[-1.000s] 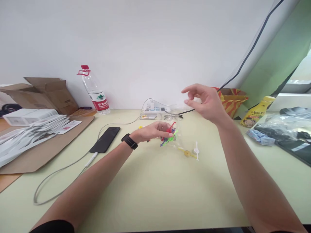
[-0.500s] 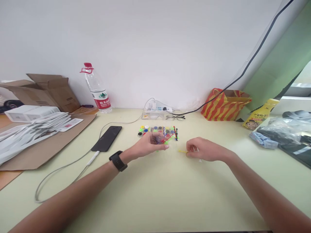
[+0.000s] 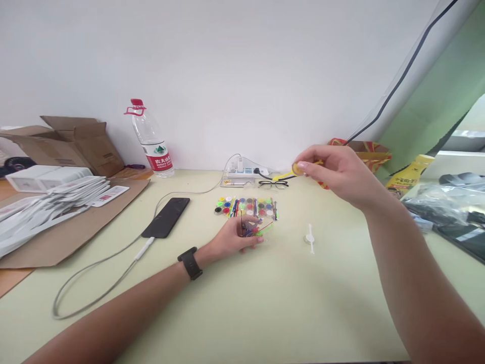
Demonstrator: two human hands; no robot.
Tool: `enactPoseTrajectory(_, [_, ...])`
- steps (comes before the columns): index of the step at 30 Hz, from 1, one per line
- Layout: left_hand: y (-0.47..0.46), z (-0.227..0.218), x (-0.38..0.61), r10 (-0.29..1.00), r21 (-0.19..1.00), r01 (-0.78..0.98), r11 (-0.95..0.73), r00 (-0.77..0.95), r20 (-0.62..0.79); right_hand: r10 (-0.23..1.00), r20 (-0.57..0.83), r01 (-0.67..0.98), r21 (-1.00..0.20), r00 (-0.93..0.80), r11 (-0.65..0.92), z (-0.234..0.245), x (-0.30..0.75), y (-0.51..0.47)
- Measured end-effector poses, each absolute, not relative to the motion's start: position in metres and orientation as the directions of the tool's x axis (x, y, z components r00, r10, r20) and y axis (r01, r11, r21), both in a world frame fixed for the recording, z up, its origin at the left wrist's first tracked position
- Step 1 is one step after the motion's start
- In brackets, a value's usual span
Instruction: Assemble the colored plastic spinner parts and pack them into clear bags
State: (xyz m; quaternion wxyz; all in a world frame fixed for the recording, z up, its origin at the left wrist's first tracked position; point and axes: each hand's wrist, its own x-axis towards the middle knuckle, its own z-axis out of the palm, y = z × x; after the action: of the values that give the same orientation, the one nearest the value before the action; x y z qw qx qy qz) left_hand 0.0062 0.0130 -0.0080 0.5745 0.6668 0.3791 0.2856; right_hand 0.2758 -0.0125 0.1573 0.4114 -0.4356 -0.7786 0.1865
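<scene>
Table [image 3: 242, 313]: left hand [image 3: 232, 237] partly hides colourful pieces [image 3: 259, 232]

right fingers [image 3: 322, 173]: pinch yellow piece [image 3: 297, 170] | left fingers [image 3: 253, 241]: hold coloured pieces [image 3: 253, 231] | white piece [image 3: 309, 238]: on table [image 3: 242, 308]

Bright, diffuse light, soft shadows

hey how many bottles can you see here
2: a clear red-capped bottle at the left, behind the black phone, and a yellow bottle, partly hidden, to the right of the right hand. Others may be hidden.
</scene>
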Motion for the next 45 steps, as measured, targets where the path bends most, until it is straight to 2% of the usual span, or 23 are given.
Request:
enactPoseTrajectory(5, [0.011,-0.011,0.009,0.841,0.973,0.164,-0.165,0.539,0.051,0.853,0.357,0.665,-0.535,-0.381,0.521,0.150,0.251,-0.004])
enactPoseTrajectory(8, [0.011,-0.013,0.009,0.845,0.953,0.214,-0.216,0.529,0.073,0.854,0.340,0.708,-0.480,-0.394,0.518,0.140,0.243,0.003])
enactPoseTrajectory(17, [0.008,-0.013,0.008,0.852,0.877,0.330,-0.349,0.502,0.151,0.833,0.280,0.658,-0.516,-0.477,0.549,0.135,0.251,0.006])
enactPoseTrajectory(21, [0.007,-0.014,0.008,0.856,0.880,0.314,-0.355,0.488,0.171,0.839,0.307,0.711,-0.445,-0.449,0.544,0.140,0.259,0.006])
enactPoseTrajectory(23, [0.007,-0.013,0.007,0.851,0.881,0.276,-0.384,0.475,0.222,0.865,0.262,0.765,-0.403,-0.429,0.502,0.140,0.271,0.010])
enactPoseTrajectory(25, [0.006,-0.012,0.006,0.826,0.862,0.246,-0.444,0.485,0.287,0.915,0.124,0.835,-0.377,-0.383,0.401,0.135,0.288,0.019])
enactPoseTrajectory(28, [0.006,-0.010,0.006,0.780,0.843,0.240,-0.482,0.555,0.288,0.939,-0.269,0.936,-0.331,-0.213,0.117,0.115,0.312,0.039])
enactPoseTrajectory(30, [0.006,-0.008,0.006,0.792,0.870,0.245,-0.429,0.565,0.232,0.828,-0.550,0.955,-0.289,-0.107,-0.068,0.096,0.322,0.052])
enactPoseTrajectory(31, [0.006,-0.007,0.007,0.804,0.887,0.243,-0.394,0.558,0.204,0.760,-0.642,0.948,-0.296,-0.105,-0.120,0.087,0.325,0.057])
enactPoseTrajectory(33, [0.006,-0.004,0.007,0.810,0.911,0.227,-0.343,0.563,0.165,0.663,-0.720,0.912,-0.386,-0.205,-0.137,0.072,0.328,0.065])
enactPoseTrajectory(36, [0.006,-0.002,0.008,0.786,0.922,0.213,-0.322,0.604,0.135,0.621,-0.687,0.844,-0.531,-0.377,-0.075,0.062,0.329,0.071])
enactPoseTrajectory(39, [0.008,-0.003,0.007,0.787,0.931,0.208,-0.299,0.605,0.118,0.667,-0.582,0.778,-0.628,-0.465,-0.005,0.072,0.331,0.069])
enactPoseTrajectory(42, [0.009,-0.007,0.007,0.807,0.946,0.191,-0.263,0.581,0.107,0.786,-0.323,0.626,-0.773,-0.527,0.102,0.097,0.332,0.059])
enactPoseTrajectory(45, [0.009,-0.011,0.007,0.823,0.953,0.187,-0.239,0.559,0.097,0.881,0.048,0.450,-0.846,-0.471,0.287,0.126,0.327,0.039])
